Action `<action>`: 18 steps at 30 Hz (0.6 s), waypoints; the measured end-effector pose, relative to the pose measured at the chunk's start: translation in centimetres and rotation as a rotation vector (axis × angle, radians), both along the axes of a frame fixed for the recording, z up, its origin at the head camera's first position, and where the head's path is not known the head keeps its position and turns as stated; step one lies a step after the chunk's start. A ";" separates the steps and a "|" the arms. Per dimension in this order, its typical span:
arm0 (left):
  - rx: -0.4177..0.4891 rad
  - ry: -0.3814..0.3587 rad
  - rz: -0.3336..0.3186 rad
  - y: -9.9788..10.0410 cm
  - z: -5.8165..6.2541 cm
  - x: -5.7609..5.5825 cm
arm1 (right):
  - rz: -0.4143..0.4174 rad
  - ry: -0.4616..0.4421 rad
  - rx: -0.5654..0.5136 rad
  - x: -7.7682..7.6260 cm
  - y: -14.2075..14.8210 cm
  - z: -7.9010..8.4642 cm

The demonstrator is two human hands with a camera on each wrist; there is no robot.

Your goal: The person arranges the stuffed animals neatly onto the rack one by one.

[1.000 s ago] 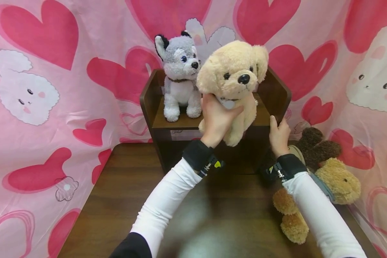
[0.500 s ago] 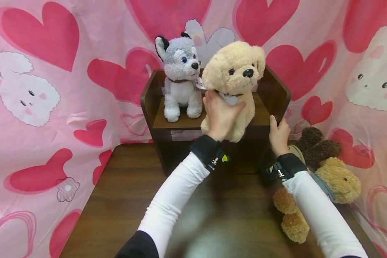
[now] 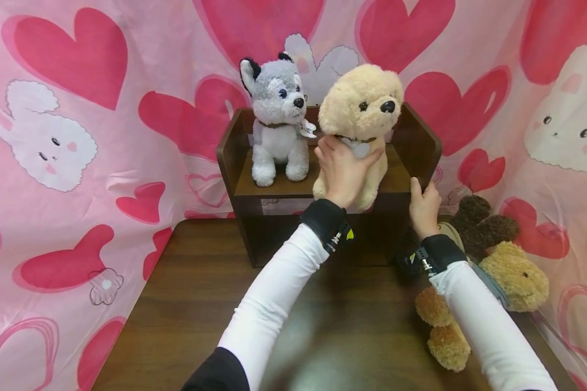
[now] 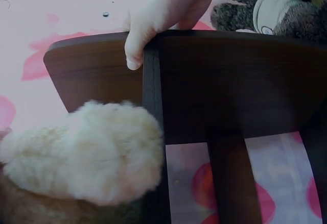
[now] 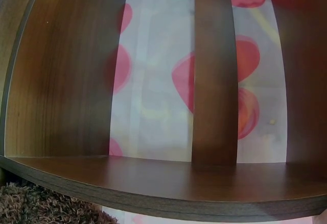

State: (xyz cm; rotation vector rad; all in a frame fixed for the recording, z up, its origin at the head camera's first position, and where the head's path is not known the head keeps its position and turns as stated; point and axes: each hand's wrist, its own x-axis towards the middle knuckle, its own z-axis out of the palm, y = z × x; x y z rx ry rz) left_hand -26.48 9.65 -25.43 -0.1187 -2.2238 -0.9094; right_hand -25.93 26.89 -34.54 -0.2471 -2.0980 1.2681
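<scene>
My left hand [image 3: 344, 168] grips a cream plush dog [image 3: 359, 103] round the chest, just under its collar tag. The dog sits upright at the right half of a dark wooden shelf [image 3: 281, 187], its lower body overlapping the board's front edge. In the left wrist view a cream furry limb [image 4: 110, 152] is close to that board. My right hand [image 3: 424, 209] holds the shelf's right side panel [image 3: 423, 144], its thumb on the inner face and the other fingers mostly hidden outside. To the left of the cream dog sits a grey-and-white plush husky [image 3: 279, 130].
The shelf stands on a brown wooden table [image 3: 200, 304]. Beneath my right forearm lies a tan plush bear [image 3: 516, 277], with a dark brown plush toy [image 3: 479, 225] behind it. A pink heart-print cloth [image 3: 176, 49] hangs round the back and sides.
My left hand has carried the cream dog rightward and back over the shelf board, and its legs have risen to the board's edge. The right hand keeps its hold on the panel.
</scene>
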 end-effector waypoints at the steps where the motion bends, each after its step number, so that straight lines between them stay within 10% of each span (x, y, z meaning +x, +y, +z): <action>1: -0.017 -0.004 -0.005 0.0 0.0 0.0 | 0.000 0.002 -0.001 0.0 0.0 0.0; 18: -0.073 -0.244 -0.123 -0.3 0.9 0.5 | -0.018 0.017 0.007 0.0 -0.1 -0.2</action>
